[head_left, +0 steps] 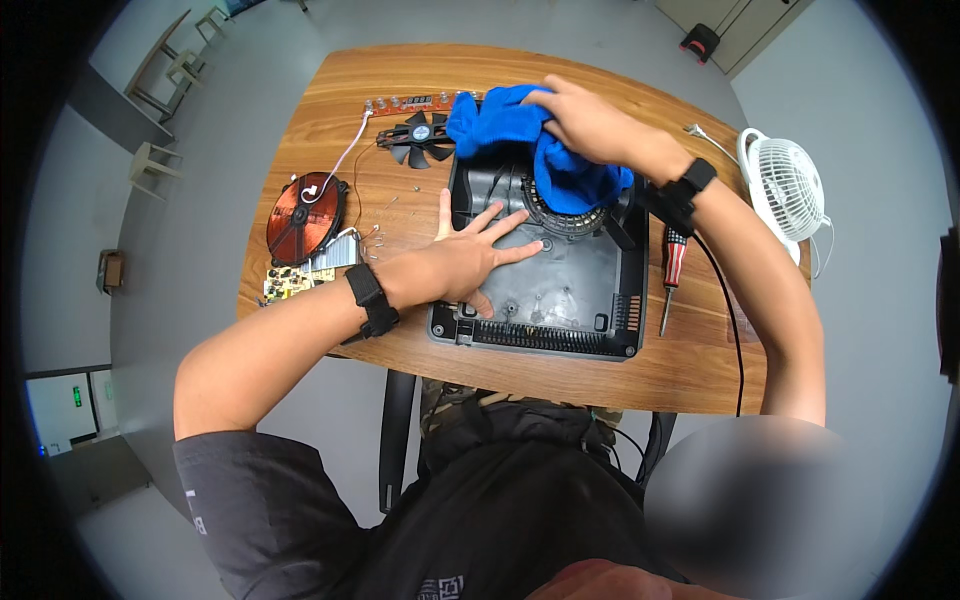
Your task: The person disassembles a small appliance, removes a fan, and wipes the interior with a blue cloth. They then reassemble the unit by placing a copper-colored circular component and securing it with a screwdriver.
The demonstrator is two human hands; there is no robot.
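Note:
A black plastic appliance housing [565, 285] lies on the wooden table in front of me, its ribbed inside and round vent grille facing up. My left hand [470, 255] rests on its left part with the fingers spread flat. My right hand [585, 120] grips a bunched blue cloth [505, 122] over the far part of the housing. Part of the cloth hangs across the round grille, hiding some of it. The fingertips of my right hand are partly covered by the cloth.
Left of the housing lie a copper coil disc [305, 222], a circuit board [298, 283], a black fan [420, 138] and several loose screws. A red strip board [412, 103] sits behind. A screwdriver [674, 270] and a white desk fan [785, 185] are on the right. A black cable [735, 320] trails past the front edge.

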